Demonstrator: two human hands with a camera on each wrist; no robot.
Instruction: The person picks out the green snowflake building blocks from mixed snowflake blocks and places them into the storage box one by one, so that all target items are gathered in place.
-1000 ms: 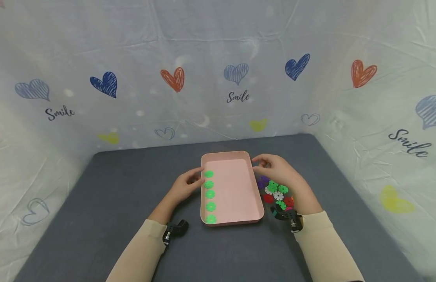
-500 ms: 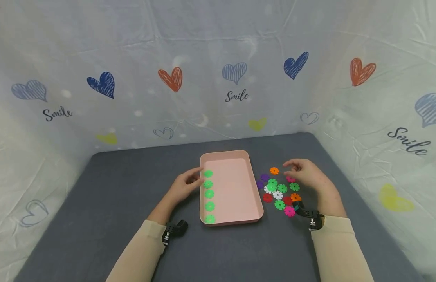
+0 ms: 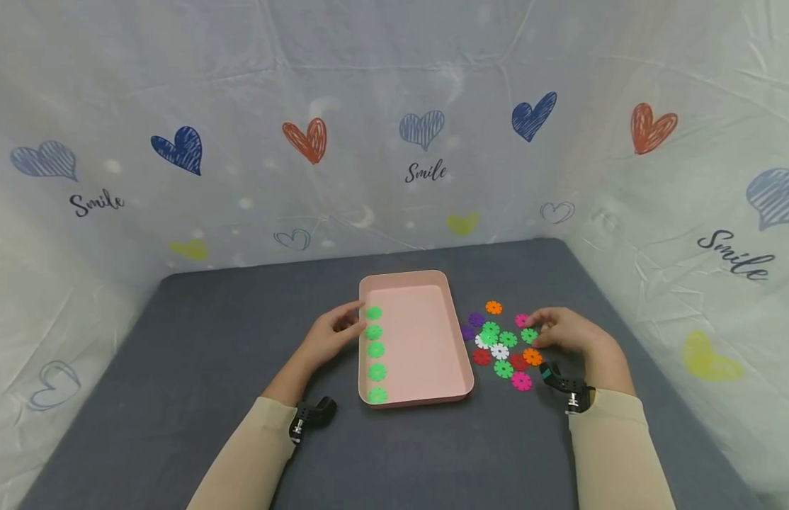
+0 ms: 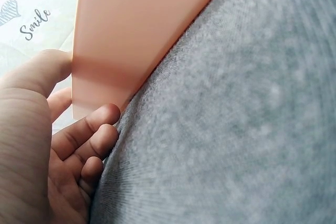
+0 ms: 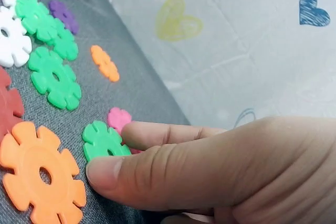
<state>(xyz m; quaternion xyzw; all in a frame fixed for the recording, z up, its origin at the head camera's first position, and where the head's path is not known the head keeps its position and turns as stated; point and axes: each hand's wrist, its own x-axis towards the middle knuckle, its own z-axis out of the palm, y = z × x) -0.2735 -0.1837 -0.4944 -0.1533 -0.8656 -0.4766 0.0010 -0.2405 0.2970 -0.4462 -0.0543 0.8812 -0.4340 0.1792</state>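
Discs point(image 5: 26, 156), orange and pink, flank the green disc point(image 5: 100, 139) the right hand point(image 3: 565, 331) straddles, pinch unclear; left hand point(image 3: 327, 336) loose against tray point(image 3: 421, 343).

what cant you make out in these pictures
Head: part of a white disc, under a green disc.
Right wrist: part of another green disc, behind the thumb of the right hand; grip unclear.
Right wrist: part of a red disc, cut by the left edge.
Left wrist: inside of the tray, behind its wall.
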